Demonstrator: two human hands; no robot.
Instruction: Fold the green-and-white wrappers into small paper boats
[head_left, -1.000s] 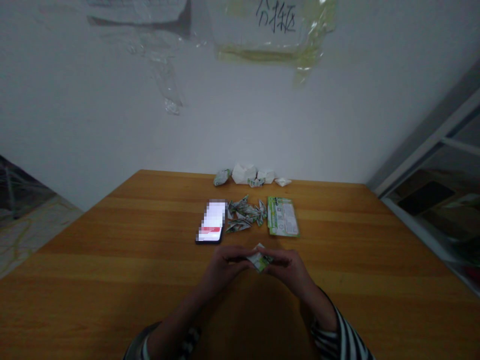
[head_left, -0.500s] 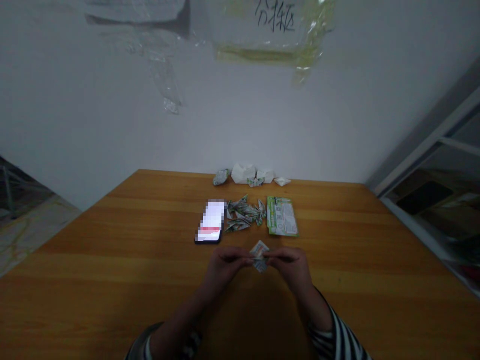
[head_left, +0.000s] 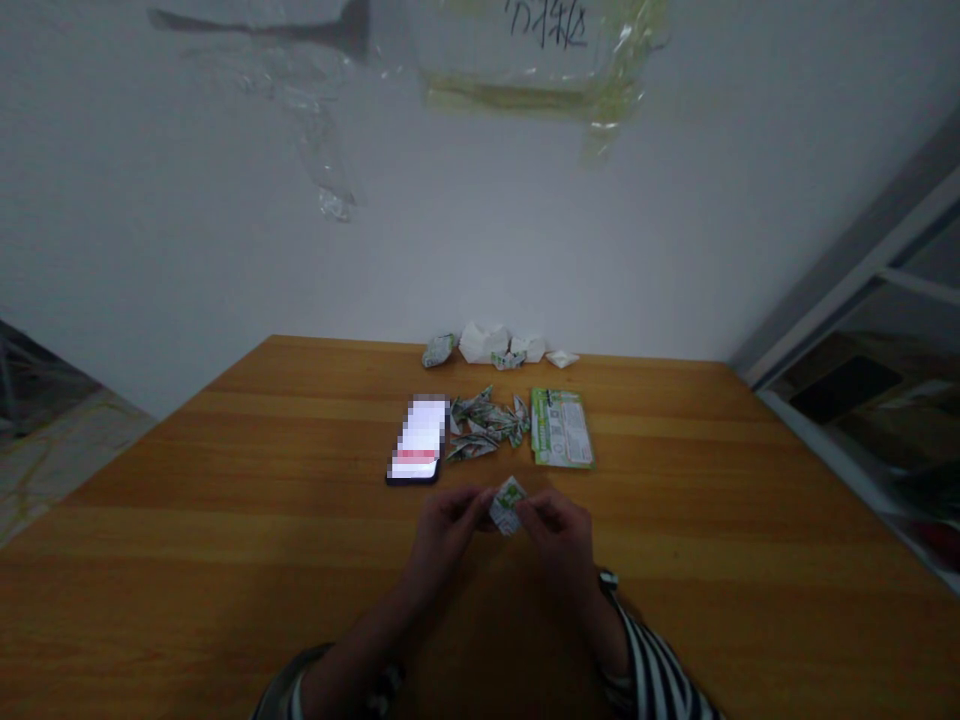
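The left hand point(head_left: 444, 528) and right hand point(head_left: 561, 535) pinch opposite sides of a small, diamond-shaped piece of folded green-and-white printed paper point(head_left: 508, 510) over the brown wooden surface point(head_left: 675, 560). Beyond them lies a cluster of pointed, folded printed-paper pieces point(head_left: 491, 420), between a dark-edged phone with a lit screen point(head_left: 420, 433) on the left and rectangular green-and-white printed paper point(head_left: 562, 430) on the right. Farthest back, white folded-paper shapes point(head_left: 482, 343) stand near the pale wall point(head_left: 487, 230).

Dim overall, phone screen point(head_left: 421, 432) glowing white
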